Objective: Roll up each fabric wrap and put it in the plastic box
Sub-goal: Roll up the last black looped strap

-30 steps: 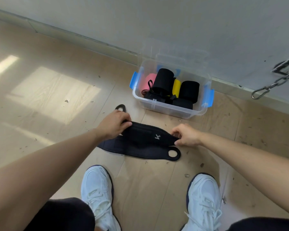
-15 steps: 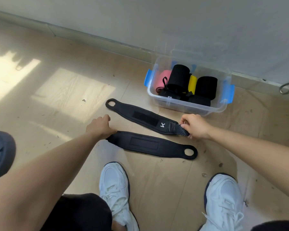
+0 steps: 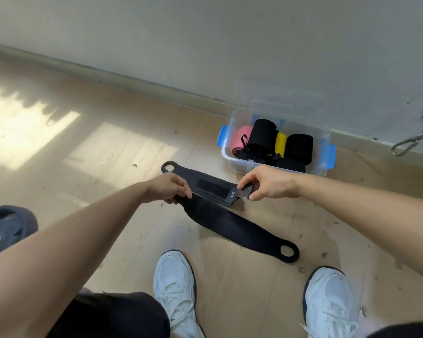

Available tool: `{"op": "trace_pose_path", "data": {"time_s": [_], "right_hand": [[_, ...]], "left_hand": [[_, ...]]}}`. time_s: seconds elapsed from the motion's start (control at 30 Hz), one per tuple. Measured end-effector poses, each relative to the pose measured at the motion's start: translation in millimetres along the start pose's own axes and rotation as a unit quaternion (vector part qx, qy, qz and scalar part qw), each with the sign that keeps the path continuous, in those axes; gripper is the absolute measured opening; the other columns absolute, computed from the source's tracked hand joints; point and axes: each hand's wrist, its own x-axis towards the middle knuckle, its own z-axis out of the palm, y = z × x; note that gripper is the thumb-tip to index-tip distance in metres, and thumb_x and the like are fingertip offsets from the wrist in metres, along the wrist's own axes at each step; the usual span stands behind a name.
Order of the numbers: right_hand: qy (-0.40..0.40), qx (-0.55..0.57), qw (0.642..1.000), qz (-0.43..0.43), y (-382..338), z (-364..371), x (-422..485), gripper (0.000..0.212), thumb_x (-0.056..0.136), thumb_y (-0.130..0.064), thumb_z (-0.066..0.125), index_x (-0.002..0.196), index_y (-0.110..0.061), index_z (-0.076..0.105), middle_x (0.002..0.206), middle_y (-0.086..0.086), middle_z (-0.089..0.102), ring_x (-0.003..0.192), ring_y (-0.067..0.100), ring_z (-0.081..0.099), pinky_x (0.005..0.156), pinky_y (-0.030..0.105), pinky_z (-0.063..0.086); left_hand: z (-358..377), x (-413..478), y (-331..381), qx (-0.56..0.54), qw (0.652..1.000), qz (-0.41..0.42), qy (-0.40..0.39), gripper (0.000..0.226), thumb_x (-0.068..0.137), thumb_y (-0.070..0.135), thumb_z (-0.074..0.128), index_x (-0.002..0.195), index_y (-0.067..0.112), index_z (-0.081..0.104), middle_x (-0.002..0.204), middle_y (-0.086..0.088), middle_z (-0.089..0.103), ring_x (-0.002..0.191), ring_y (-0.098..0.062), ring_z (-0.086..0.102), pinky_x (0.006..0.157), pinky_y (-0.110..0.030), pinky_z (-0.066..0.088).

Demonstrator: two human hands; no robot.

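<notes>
On the floor (image 3: 108, 152) stands the plastic box (image 3: 239, 164) with several rolls (image 3: 261, 135). Before it lie 2 flat black wraps, touching. The right hand (image 3: 269, 182) pinches the strap tip of the far wrap (image 3: 181, 170); the left hand (image 3: 167, 189) grips the end of the near wrap (image 3: 230, 223). I fear the hook patch (image 3: 213, 187) catches the other wrap — then rolling drags both

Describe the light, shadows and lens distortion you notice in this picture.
Head view: sunlight makes two bright patches on the floor at left, the far-left one washed out, with jagged shadows along its top; head view: the wide lens enlarges the near forearms; head view: the wraps and box look fairly sharp.
</notes>
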Motion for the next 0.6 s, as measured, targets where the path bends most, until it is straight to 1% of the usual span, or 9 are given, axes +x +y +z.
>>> {"op": "trace_pose_path", "data": {"time_s": [0.07, 0.13, 0.2, 0.27, 0.33, 0.37, 0.43, 0.5, 0.6], "right_hand": [[-0.002, -0.029, 0.999, -0.018, -18.2, -13.9, -9.6, 0.044, 0.083, 0.002, 0.071, 0.124, -0.015, 0.069, 0.109, 0.002, 0.068, 0.098, 0.016, 0.065, 0.088, 0.025, 0.053], [0.046, -0.040, 0.997, -0.049, -37.3, -26.9, -21.5, 0.036, 0.085, -0.002, 0.071, 0.119, -0.013, 0.073, 0.105, 0.001, 0.072, 0.094, 0.013, 0.068, 0.087, 0.024, 0.055], [0.118, -0.026, 0.989, -0.081, -55.2, -39.5, -36.2, 0.021, 0.089, -0.006, 0.070, 0.107, -0.013, 0.078, 0.088, -0.001, 0.076, 0.079, 0.011, 0.070, 0.079, 0.024, 0.056], [0.155, -0.009, 0.983, -0.097, -71.3, -52.5, -55.5, 0.011, 0.093, -0.013, 0.069, 0.094, -0.016, 0.080, 0.069, -0.008, 0.070, 0.060, 0.008, 0.063, 0.064, 0.021, 0.052], [0.177, -0.013, 0.979, -0.105, -85.8, -65.0, -76.4, 0.015, 0.094, -0.017, 0.069, 0.084, -0.024, 0.078, 0.062, -0.013, 0.065, 0.054, 0.003, 0.056, 0.058, 0.018, 0.046], [0.188, -0.012, 0.976, -0.108, -91.9, -70.4, -86.7, 0.015, 0.094, -0.018, 0.069, 0.084, -0.025, 0.077, 0.064, -0.012, 0.065, 0.056, 0.002, 0.055, 0.058, 0.019, 0.045], [0.220, -0.011, 0.968, -0.121, -102.5, -79.4, -106.3, 0.008, 0.093, -0.018, 0.071, 0.090, -0.018, 0.078, 0.073, -0.011, 0.062, 0.059, -0.003, 0.054, 0.062, 0.015, 0.041], [0.252, -0.008, 0.957, -0.141, -112.6, -86.1, -125.5, 0.006, 0.091, -0.019, 0.074, 0.092, -0.016, 0.079, 0.081, -0.008, 0.054, 0.062, -0.006, 0.053, 0.064, 0.012, 0.041], [0.247, 0.045, 0.953, -0.167, -125.1, -89.2, -152.1, 0.004, 0.088, -0.021, 0.077, 0.085, -0.022, 0.078, 0.094, -0.004, 0.062, 0.068, -0.001, 0.059, 0.069, 0.017, 0.047]], "left_hand": [[-10.1, -13.1, 26.4, -0.001, 1.000, 0.015, -0.007, 0.015, 0.095, 0.012, 0.064, 0.095, 0.006, 0.078, 0.098, -0.014, 0.072, 0.081, -0.018, 0.062, 0.068, -0.023, 0.051], [-20.6, -28.3, 51.7, -0.028, 0.999, 0.034, -0.018, 0.017, 0.090, 0.019, 0.072, 0.097, 0.006, 0.079, 0.100, -0.017, 0.073, 0.082, -0.016, 0.063, 0.074, -0.024, 0.052], [-31.0, -47.8, 75.3, -0.051, 0.995, 0.056, -0.068, 0.034, 0.080, 0.027, 0.078, 0.106, 0.006, 0.078, 0.103, -0.018, 0.074, 0.087, -0.016, 0.065, 0.082, -0.028, 0.050], [-38.8, -67.2, 93.4, -0.038, 0.990, 0.093, -0.096, 0.034, 0.081, 0.020, 0.080, 0.113, 0.007, 0.077, 0.105, -0.014, 0.076, 0.093, -0.018, 0.067, 0.086, -0.030, 0.049], [-44.0, -84.4, 106.7, -0.016, 0.989, 0.141, -0.053, 0.021, 0.089, 0.009, 0.076, 0.110, 0.009, 0.078, 0.095, -0.005, 0.077, 0.089, -0.013, 0.067, 0.081, -0.026, 0.050], [-46.1, -92.8, 112.0, -0.011, 0.986, 0.164, -0.014, 0.016, 0.091, 0.010, 0.075, 0.107, 0.011, 0.079, 0.091, -0.001, 0.076, 0.084, -0.010, 0.066, 0.077, -0.024, 0.050], [-50.8, -109.5, 122.3, -0.023, 0.978, 0.201, 0.046, 0.013, 0.092, 0.015, 0.075, 0.104, 0.012, 0.080, 0.085, 0.000, 0.072, 0.075, -0.007, 0.061, 0.071, -0.022, 0.049], [-55.2, -125.5, 133.9, -0.050, 0.969, 0.228, 0.081, 0.014, 0.093, 0.017, 0.074, 0.105, 0.011, 0.079, 0.080, 0.001, 0.066, 0.072, -0.007, 0.058, 0.068, -0.021, 0.047], [-57.7, -148.2, 152.5, -0.084, 0.954, 0.265, 0.111, 0.016, 0.095, 0.017, 0.071, 0.109, 0.015, 0.078, 0.085, 0.003, 0.069, 0.077, -0.006, 0.060, 0.071, -0.019, 0.047]]}}
